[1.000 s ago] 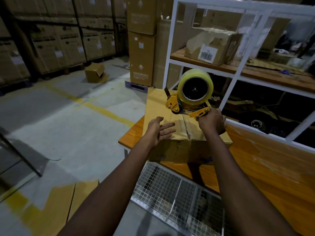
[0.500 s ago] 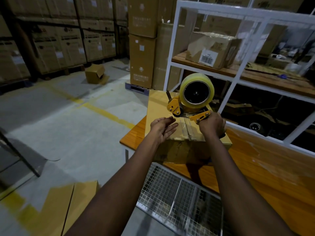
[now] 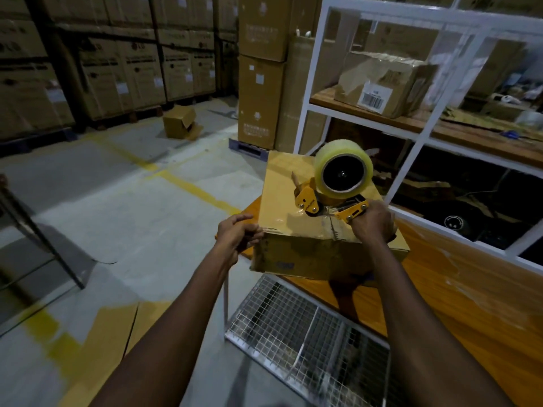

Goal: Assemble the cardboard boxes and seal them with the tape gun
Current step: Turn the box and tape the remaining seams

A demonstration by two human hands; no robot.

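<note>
At nine o'clock of the cardboard box [image 3: 282, 186], the left hand [image 3: 238, 236] is seen with its fingers curled against the near left corner. Whether the edge is pinched or only braced cannot be told. The box is set on the left end of the orange table [image 3: 470, 289], with twelve o'clock taken as away from the wearer.

The box is judged light and probably empty. It is likely stiff along its edges and corners but yielding across the closed flaps. It could be dragged over the smooth tabletop by the pull of the tape, so it is best steadied at a corner or side wall rather than on the glossy taped strip.

Brown corrugated board is shown, with the flaps closed. The centre seam is covered by shiny clear tape that wrinkles at the near edge, and a dark print is visible on the near wall.

Toward one o'clock on the lid, the tape gun [image 3: 323, 198] is rested, with a yellow frame and a fat clear roll. At four o'clock its handle is clasped firmly by the right hand [image 3: 374, 224].
</note>
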